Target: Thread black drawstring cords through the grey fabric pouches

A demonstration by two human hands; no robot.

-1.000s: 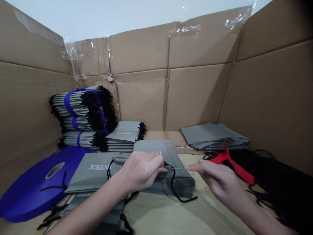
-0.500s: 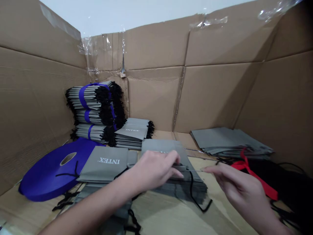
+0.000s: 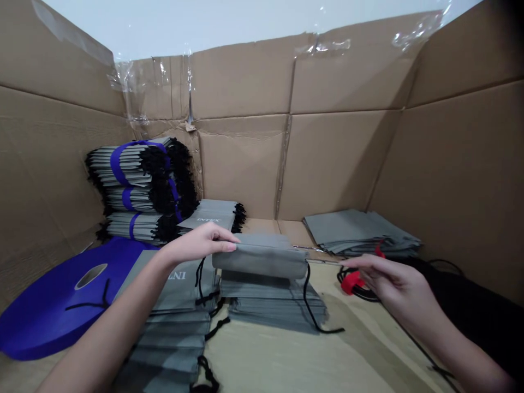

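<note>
My left hand (image 3: 204, 240) pinches the left top edge of a grey drawstring pouch (image 3: 262, 262), which is lifted and bent over a stack of grey pouches (image 3: 274, 308). A black cord (image 3: 307, 297) hangs from the pouch's right end onto the table. To the right, apart from the pouch, my right hand (image 3: 388, 284) is closed with thumb and forefinger pinched together. Whatever it grips is too thin to make out. A red strip (image 3: 352, 283) with black cord shows beside its fingers. Left of the stack lie printed grey pouches (image 3: 167, 284) with black cords.
A large blue ribbon roll (image 3: 45, 305) lies at the left. Behind it stand pouch bundles (image 3: 131, 196) tied in blue ribbon. More flat grey pouches (image 3: 356, 232) lie at the back right, near a black cord heap (image 3: 458, 295). Cardboard walls (image 3: 241, 164) enclose the table.
My left hand has moved left and up to the pouch's left edge, lifting the pouch. My right hand stays at the right, and the red strip now shows closer to its fingers. The view has shifted.
</note>
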